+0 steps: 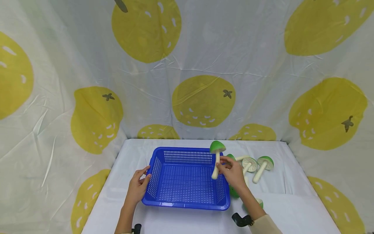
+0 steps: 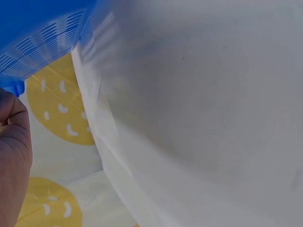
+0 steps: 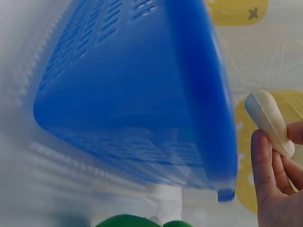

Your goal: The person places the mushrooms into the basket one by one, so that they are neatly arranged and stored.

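Note:
In the head view, a blue plastic basket (image 1: 187, 205) with slotted walls stands on the white-covered table, nothing lying inside it. My left hand (image 1: 136, 188) grips its left rim between thumb and fingers; the left wrist view shows that hand (image 2: 13, 146) at the edge of the basket (image 2: 45, 47). Between thumb and fingertips, my right hand (image 1: 234, 174) pinches a toy mushroom (image 1: 217, 147) by its pale stem. It is upright with the green cap on top, over the basket's right side. The right wrist view shows its stem (image 3: 269, 118) in the fingers.
Several more green-capped mushrooms (image 1: 265, 162) lie on the table right of the basket, some partly hidden behind my right hand and forearm. A white curtain (image 1: 257, 65) printed with yellow fruit surrounds the table (image 1: 292, 208) at the back and sides.

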